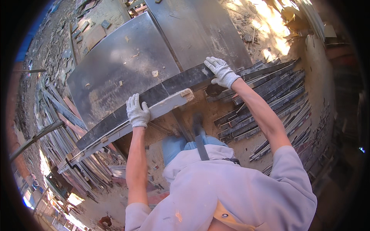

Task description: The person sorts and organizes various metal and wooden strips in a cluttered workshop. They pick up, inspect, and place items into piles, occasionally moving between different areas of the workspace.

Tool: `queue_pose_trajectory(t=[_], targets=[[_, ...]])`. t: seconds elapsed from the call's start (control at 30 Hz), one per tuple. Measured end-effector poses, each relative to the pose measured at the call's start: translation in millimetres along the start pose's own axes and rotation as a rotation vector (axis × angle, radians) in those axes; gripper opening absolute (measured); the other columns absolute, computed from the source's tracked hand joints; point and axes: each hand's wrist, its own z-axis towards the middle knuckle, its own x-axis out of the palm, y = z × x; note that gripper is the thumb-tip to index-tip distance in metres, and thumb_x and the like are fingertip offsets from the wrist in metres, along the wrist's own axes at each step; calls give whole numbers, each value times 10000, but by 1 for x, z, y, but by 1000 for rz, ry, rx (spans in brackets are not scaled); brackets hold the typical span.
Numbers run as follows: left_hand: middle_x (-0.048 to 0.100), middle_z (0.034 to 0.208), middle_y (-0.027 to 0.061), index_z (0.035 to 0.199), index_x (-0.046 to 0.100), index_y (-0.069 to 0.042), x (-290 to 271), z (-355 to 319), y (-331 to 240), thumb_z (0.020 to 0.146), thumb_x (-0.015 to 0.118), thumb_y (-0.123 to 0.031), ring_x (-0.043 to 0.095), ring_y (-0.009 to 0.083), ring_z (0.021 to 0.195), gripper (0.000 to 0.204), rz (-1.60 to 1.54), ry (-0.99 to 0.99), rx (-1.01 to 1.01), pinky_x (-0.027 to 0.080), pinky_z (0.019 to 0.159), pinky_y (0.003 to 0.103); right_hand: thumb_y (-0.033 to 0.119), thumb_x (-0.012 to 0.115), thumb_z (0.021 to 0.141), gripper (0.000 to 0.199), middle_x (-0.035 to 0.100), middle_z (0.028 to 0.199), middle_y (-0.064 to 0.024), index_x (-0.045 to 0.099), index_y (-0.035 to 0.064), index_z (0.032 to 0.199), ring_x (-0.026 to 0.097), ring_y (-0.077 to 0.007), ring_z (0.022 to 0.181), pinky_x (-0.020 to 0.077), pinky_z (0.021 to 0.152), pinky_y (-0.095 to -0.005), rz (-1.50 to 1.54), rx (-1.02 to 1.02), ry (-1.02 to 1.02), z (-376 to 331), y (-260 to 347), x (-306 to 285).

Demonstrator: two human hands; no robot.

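A long dark strip, like a thin plank, lies along the near edge of a metal-topped table. On its left part rests my left hand in a pale knit glove, fingers stretched out and thumb apart. My right hand, gloved alike, lies over the strip's right end with its fingers extended. Just below the strip runs a pale wooden bar with a rough block at its right end. Small chips are scattered over the metal top.
Dark narrow strips are heaped on the ground to my right. Long thin offcuts pile up at the left, near a slanting pole. A gap splits the metal top. Scrap pieces cover the ground beyond the table's left side.
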Motion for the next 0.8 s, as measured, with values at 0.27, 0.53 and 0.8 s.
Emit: queue_pose_trajectory(t=[0.27, 0.53, 0.8], targets=[[599, 1455, 178, 1414, 595, -64, -6, -16, -1, 924, 646, -217, 504, 369, 1410, 517, -45, 31, -43, 336, 1234, 485, 216, 892, 698, 859, 546, 1464, -142, 527, 59, 1459, 530, -331, 1332, 403, 1163, -420, 20, 32, 47, -8, 4, 9], [649, 1356, 178, 1343, 637, -54, -12, -22, -9, 913, 642, -189, 573, 361, 1304, 451, -62, -7, -34, 437, 1139, 455, 173, 886, 698, 962, 528, 1487, -169, 428, 33, 1533, 496, -359, 1368, 390, 1172, -437, -33, 98, 145, -12, 20, -5], [617, 1418, 190, 1386, 624, -51, -21, -3, -7, 937, 628, -219, 567, 357, 1339, 479, -51, 15, -127, 433, 1146, 429, 395, 900, 739, 505, 710, 921, -115, 700, 52, 1052, 671, -263, 869, 531, 786, -404, 650, 699, -18, -93, 58, -24]])
